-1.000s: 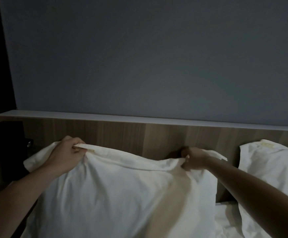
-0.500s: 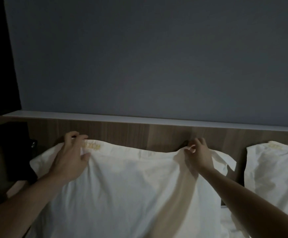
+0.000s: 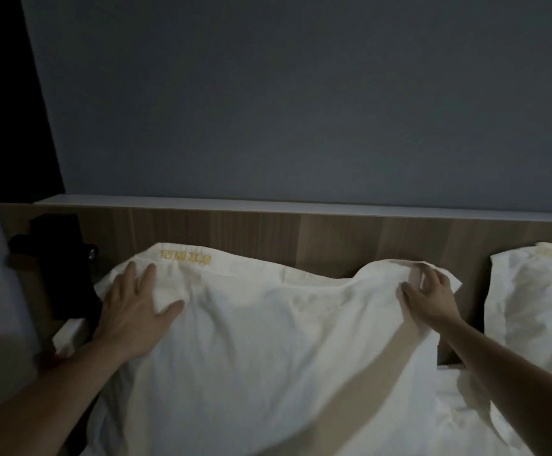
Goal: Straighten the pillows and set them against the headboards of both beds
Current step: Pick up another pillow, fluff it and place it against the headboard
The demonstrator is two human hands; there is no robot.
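A large white pillow (image 3: pixel 268 340) with yellow embroidered lettering near its top edge leans against the wooden headboard (image 3: pixel 301 235). My left hand (image 3: pixel 133 307) lies flat on the pillow's upper left part, fingers spread. My right hand (image 3: pixel 429 296) rests on the pillow's upper right corner, fingers curled over the fabric edge. A second white pillow (image 3: pixel 537 307) stands against the headboard at the right, partly cut off by the frame.
A white ledge (image 3: pixel 268 204) tops the headboard below a grey wall. A black object (image 3: pixel 67 268) sits against the headboard left of the pillow. White bedding (image 3: pixel 459 406) shows between the two pillows. The room is dim.
Both hands have let go of the pillow's top edge and slid down onto its face. The left hand has flattened out. The pillow's top now sits against the headboard.
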